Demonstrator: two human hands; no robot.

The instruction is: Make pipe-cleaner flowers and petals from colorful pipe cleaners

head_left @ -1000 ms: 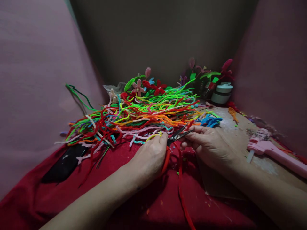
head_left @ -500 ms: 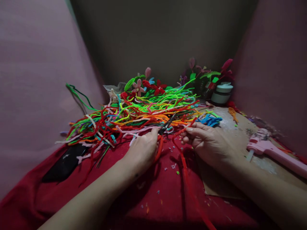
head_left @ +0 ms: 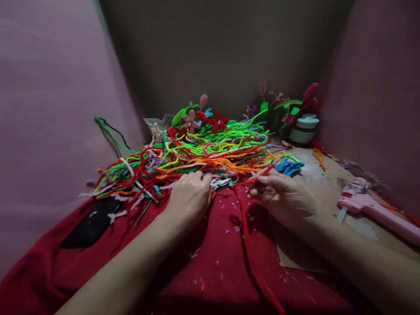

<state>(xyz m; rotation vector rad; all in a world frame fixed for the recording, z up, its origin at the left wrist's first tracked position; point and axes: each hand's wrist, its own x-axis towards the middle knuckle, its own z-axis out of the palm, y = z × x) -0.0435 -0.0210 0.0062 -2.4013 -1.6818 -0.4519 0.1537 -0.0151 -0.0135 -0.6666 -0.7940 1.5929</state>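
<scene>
My left hand (head_left: 192, 194) is closed around a pair of scissors (head_left: 222, 184), its metal blades pointing right; the handle is mostly hidden under my fingers. My right hand (head_left: 282, 192) pinches a red pipe cleaner (head_left: 252, 253) between thumb and fingertips. That pipe cleaner runs left from the pinch, bends close to the scissor tips, then hangs down toward the near edge. Whether the blades touch it I cannot tell. Just beyond both hands lies a large tangled heap of coloured pipe cleaners (head_left: 210, 151).
A pink glue gun (head_left: 370, 203) rests on a cardboard sheet (head_left: 295, 251) at right. A black phone-like slab (head_left: 88, 223) lies on the red cloth (head_left: 183, 280) at left. Fuzzy flowers (head_left: 218, 121) and a lidded jar (head_left: 303, 129) stand at the back. Small clippings dot the cloth.
My left hand has turned the scissors, so the blades now point right instead of up and away. The red pipe cleaner's hanging end has swung slightly left. My right hand keeps its pinch.
</scene>
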